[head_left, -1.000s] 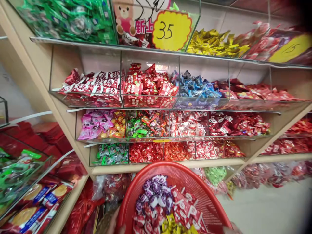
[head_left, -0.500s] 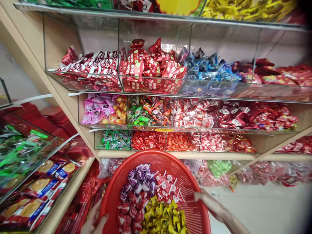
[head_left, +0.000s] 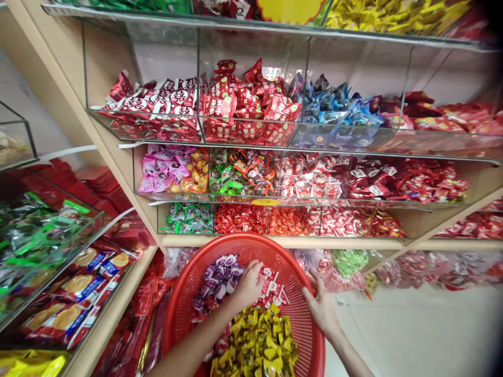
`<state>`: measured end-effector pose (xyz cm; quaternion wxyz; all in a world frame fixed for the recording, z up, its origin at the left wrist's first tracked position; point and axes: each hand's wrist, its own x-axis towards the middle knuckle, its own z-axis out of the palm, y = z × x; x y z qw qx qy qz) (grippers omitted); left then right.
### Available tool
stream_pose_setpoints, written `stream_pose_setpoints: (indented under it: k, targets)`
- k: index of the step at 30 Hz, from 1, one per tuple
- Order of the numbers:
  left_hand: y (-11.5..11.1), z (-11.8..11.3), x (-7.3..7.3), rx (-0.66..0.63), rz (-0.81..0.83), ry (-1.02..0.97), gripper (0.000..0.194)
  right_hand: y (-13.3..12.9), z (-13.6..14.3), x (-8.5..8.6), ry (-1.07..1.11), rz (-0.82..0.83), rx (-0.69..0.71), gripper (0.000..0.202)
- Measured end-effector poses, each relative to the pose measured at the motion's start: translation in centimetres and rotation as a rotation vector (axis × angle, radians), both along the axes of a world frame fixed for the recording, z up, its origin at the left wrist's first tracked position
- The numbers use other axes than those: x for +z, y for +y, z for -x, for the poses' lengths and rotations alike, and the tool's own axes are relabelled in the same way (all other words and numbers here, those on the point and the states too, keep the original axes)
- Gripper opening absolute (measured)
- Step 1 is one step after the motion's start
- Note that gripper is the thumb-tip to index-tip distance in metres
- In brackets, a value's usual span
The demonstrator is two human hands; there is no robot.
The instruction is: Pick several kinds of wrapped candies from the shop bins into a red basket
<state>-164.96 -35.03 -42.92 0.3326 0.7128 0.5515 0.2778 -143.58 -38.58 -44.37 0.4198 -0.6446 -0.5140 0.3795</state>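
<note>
A round red plastic basket (head_left: 184, 277) with mesh sides holds several kinds of wrapped candies. My left hand (head_left: 250, 285) reaches down into it, fingers curled at the edge of the red-and-white candies (head_left: 275, 287); the fingertips are partly hidden, and what they hold, if anything, does not show. Purple-and-white candies (head_left: 220, 275) lie just left of this hand. Yellow candies (head_left: 263, 340) fill the near part, and my left forearm covers much of the red candies (head_left: 222, 343). My right hand (head_left: 320, 306) grips the basket's right rim, thumb over the inner side.
Wooden shelves with clear bins (head_left: 251, 125) of bagged candies stand ahead. At the left, another shelf holds green-wrapped sweets (head_left: 47, 225) and biscuit packs (head_left: 78, 288). Plastic bags of sweets (head_left: 349, 262) sit beneath the front shelf, above pale floor (head_left: 412, 324).
My left hand has left the basket's left rim and moved inside to the candies. My right hand has shifted slightly up along the rim. The view has moved a little.
</note>
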Motion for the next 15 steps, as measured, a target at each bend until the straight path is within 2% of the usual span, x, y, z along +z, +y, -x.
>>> stream_pose_setpoints:
  k: [3,6,9,12,14,15]
  targets:
    - [2.4,-2.4,-2.5,0.071,0.116,0.156,0.047,-0.5,0.1,-0.4,-0.033,-0.061,-0.005,0.063]
    - [3.5,-3.2,-3.8,0.174,0.202,0.315,0.049,-0.6,0.1,-0.9,-0.018,-0.062,-0.003,0.064]
    - [3.8,-3.4,-4.0,0.199,0.292,0.449,0.054,-0.6,0.2,-1.0,-0.093,-0.128,-0.048,0.063]
    - [4.1,-3.6,-3.7,0.180,0.350,0.527,0.065,-0.5,0.7,-0.2,-0.397,-0.330,-0.043,0.060]
    - [4.5,-3.6,-3.3,0.144,0.378,0.554,0.074,-0.3,1.4,0.8,-0.600,-0.442,0.065,0.057]
    - [4.7,-3.6,-3.1,0.112,0.402,0.561,0.080,-0.1,1.9,1.2,-0.664,-0.460,0.162,0.056]
